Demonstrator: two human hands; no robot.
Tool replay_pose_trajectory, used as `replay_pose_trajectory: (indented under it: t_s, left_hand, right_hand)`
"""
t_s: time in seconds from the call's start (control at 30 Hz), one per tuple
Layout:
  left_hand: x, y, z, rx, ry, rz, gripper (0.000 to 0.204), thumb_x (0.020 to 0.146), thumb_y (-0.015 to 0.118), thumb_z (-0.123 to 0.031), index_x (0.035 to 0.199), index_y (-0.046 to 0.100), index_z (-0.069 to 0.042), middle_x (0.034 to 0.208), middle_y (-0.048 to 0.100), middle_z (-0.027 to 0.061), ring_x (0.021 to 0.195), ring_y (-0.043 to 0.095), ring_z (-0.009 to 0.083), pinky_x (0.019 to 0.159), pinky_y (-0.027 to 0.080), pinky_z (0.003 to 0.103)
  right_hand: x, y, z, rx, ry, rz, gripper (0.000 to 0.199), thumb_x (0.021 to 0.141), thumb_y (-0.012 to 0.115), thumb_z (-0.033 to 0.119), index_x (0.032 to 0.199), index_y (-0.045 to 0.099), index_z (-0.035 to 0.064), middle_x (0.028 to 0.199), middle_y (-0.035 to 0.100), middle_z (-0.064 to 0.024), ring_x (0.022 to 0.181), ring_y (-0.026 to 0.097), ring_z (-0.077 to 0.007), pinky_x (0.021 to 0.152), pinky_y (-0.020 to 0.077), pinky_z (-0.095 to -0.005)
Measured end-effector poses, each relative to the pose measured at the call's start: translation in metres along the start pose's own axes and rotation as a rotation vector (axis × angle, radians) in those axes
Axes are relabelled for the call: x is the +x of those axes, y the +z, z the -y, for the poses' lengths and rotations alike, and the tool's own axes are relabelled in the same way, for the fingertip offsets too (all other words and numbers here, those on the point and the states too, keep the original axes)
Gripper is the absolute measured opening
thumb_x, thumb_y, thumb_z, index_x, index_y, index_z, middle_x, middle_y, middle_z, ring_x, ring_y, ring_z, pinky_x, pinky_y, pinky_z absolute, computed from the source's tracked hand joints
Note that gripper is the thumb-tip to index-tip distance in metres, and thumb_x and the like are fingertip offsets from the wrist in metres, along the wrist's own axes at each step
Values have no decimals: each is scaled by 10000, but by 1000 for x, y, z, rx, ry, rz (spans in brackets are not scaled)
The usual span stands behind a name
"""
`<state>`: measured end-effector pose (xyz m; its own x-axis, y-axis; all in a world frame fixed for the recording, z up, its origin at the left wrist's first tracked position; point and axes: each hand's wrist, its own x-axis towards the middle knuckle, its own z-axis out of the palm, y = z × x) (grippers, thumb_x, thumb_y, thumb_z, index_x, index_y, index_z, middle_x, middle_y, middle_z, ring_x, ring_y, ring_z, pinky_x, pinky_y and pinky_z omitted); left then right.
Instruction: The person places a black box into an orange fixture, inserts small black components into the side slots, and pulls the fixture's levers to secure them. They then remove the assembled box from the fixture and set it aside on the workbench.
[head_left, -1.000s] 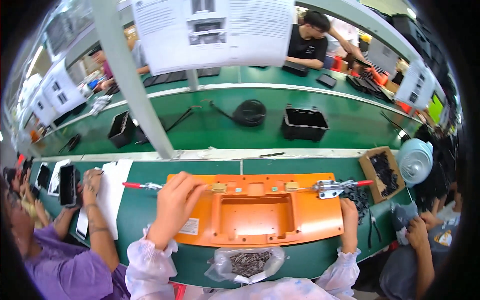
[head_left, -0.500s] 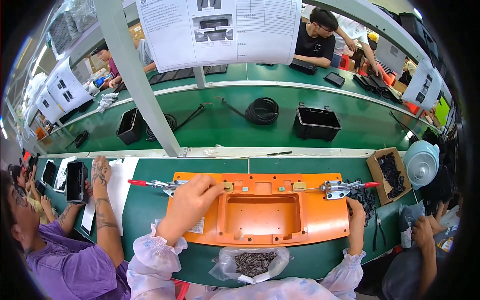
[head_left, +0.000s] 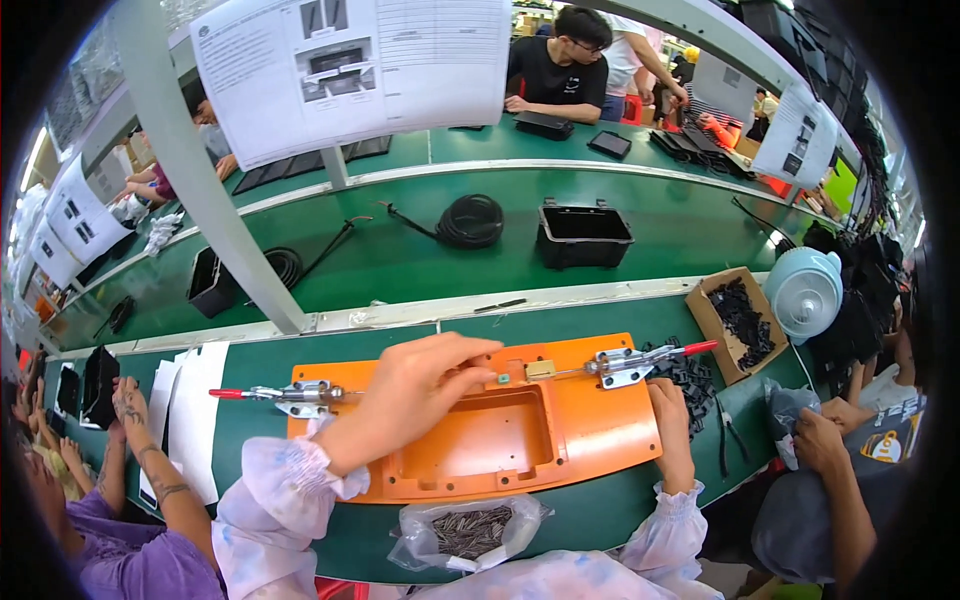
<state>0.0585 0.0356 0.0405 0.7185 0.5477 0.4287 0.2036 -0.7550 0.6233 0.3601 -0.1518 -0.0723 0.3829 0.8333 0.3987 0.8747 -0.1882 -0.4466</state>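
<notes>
An orange fixture (head_left: 610,430) with a rectangular recess lies on the green bench before me. Over its upper middle reaches my left hand (head_left: 425,395), thumb and forefinger apart beside a small green piece (head_left: 504,379); nothing shows between them. The palm hides part of the fixture's left half. At the right end, my right hand (head_left: 673,425) is closed around the fixture's edge. Red-handled toggle clamps, a left one (head_left: 300,396) and a right one (head_left: 622,366), are mounted on top. A brass-coloured block (head_left: 540,369) sits by the right clamp's rod.
A plastic bag of small dark pins (head_left: 470,532) lies at the near edge. Black parts (head_left: 690,378), pliers (head_left: 732,440), a carton of black pieces (head_left: 735,320) and a pale blue fan (head_left: 803,292) are on the right. Co-workers sit on both sides; a metal post (head_left: 205,170) rises ahead.
My left hand has moved right along the fixture's upper edge, from the left brass block to the green piece. My right hand stays at the right edge. The whole view has shifted.
</notes>
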Motion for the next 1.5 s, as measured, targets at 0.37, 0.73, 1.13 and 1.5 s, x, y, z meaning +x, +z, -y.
replay_pose_trajectory:
  t_s: [0.37, 0.73, 1.13, 1.5]
  left_hand:
    - [29, 69, 22, -106, 158, 74, 244, 892, 710, -63, 1133, 703, -27, 914, 713, 95, 864, 698, 231, 778, 570, 334]
    - [17, 60, 27, 477, 722, -31, 347, 783, 640, -72, 1107, 672, 48, 980, 704, 111, 920, 660, 253, 974, 504, 414]
    - [-7, 62, 18, 671, 673, 140, 488, 875, 550, -113, 1314, 549, 101, 1317, 608, 235, 1334, 519, 345, 1195, 250, 575]
    - [-19, 31, -3, 592, 571, 116, 408, 861, 602, -116, 1253, 626, -5, 1275, 656, 101, 1319, 543, 278, 1139, 289, 622]
  right_hand:
    - [-2, 3, -2, 117, 94, -24, 224, 758, 699, -45, 956, 601, -10, 903, 604, -150, 867, 590, -334, 756, 489, -391]
    - [-2, 10, -11, 164, 130, -34, 138, 803, 671, 1, 925, 606, -2, 859, 611, -177, 841, 597, -359, 738, 479, -424]
    - [-3, 2, -25, 783, 370, -136, 234, 977, 592, 48, 1201, 626, -7, 1015, 643, -20, 862, 602, -96, 676, 524, -247]
    - [-5, -2, -39, 1799, 642, -10, 121, 981, 576, 102, 1081, 583, 34, 967, 593, -69, 779, 532, -146, 531, 379, -199]
